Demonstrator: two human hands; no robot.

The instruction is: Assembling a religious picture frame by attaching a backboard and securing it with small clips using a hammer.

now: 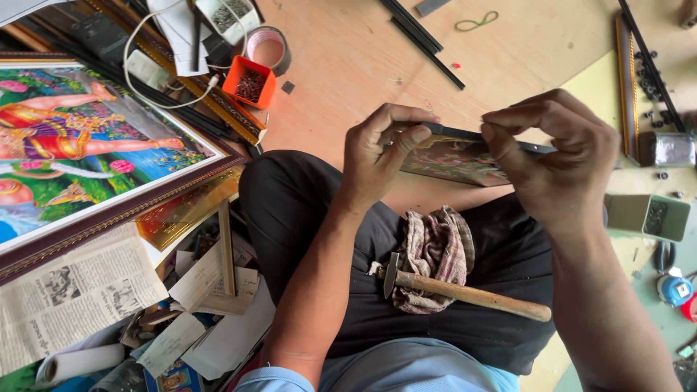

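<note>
I sit cross-legged in dark trousers and hold a small framed picture [454, 158] with a dark thin frame above my knees. My left hand [381, 152] pinches its left end between thumb and fingers. Gripping the top right edge is my right hand [555, 156], fingers curled over the frame. On my lap lie a chequered cloth [435, 250] and a hammer [465, 290] with a wooden handle, its metal head pointing left.
A large framed colourful picture [87, 145] leans at the left, with newspaper [72, 290] and paper scraps below. An orange box of small nails [249, 81], a tape roll [267, 48], white cable and frame mouldings [425, 40] lie on the wooden floor. A green nail box [646, 216] sits at right.
</note>
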